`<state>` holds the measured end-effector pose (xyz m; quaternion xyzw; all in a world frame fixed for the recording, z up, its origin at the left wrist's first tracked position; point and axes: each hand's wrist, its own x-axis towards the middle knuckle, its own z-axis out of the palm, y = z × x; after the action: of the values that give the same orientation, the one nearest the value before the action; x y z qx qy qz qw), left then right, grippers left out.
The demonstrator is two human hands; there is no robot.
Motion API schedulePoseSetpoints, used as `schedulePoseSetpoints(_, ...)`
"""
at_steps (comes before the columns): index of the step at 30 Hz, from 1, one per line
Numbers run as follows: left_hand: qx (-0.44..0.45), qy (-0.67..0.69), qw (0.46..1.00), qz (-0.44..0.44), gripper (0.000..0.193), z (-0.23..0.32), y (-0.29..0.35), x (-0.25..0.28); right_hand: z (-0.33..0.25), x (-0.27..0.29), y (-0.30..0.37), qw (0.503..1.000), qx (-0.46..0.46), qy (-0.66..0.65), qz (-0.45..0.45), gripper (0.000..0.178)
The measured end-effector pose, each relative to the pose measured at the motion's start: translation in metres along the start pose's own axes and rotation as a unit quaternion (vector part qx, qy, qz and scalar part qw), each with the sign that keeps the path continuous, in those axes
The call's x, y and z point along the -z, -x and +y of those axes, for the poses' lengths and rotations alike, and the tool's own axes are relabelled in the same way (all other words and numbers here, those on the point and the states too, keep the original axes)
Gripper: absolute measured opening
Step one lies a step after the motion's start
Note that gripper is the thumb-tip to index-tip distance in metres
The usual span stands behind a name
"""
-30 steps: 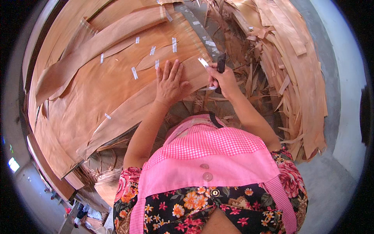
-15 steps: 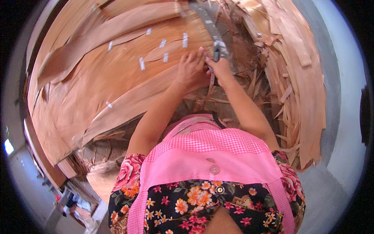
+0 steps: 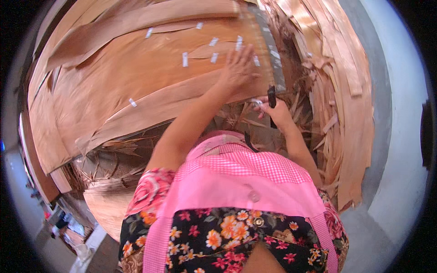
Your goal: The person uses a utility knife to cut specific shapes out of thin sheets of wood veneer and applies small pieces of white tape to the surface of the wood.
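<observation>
Veneer surface: we lean over a broad, orange-brown veneer sheet (image 3: 136,73), its near edge just beyond our pink apron (image 3: 246,182); a paler, curled strip (image 3: 136,25) lies across its far part.
Room: a pale wall (image 3: 403,100) rises to our right beside grey floor (image 3: 382,223); torn veneer strips (image 3: 350,136) are heaped between sheet and wall.
Sheet's long axis: it runs from lower left to upper right, and its right end meets a dark grey strip (image 3: 277,68).
Tool's direction: our black-handled tool (image 3: 271,95) stands nearly straight up the view, one end showing above the right hand (image 3: 278,113), just off the sheet's near right corner.
Tool's look: slim and black; we cannot tell its exact kind.
Sheet's look: smooth and faintly grained, dotted with short white tape pieces (image 3: 185,59) set at various slants.
Right fingers: closed around the tool, with a small white piece (image 3: 257,103) at their tips.
Left hand (image 3: 239,68): slightly blurred, laid flat on the veneer, fingers extended and a little spread, near several tape pieces.
</observation>
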<state>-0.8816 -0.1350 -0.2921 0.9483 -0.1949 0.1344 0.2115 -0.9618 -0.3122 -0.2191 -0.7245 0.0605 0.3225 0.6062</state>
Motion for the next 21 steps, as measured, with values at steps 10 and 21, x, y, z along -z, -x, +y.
schedulePoseSetpoints(10,0.113,-0.027,0.993,0.008,0.052,-0.065,0.122,0.083,-0.012,-0.071,-0.022,0.998,-0.005,0.004,-0.065,0.024)
schedulePoseSetpoints(21,0.034,-0.140,0.989,0.033,0.044,-0.083,0.140,0.088,-0.025,-0.174,-0.109,0.995,0.065,-0.021,0.067,0.018)
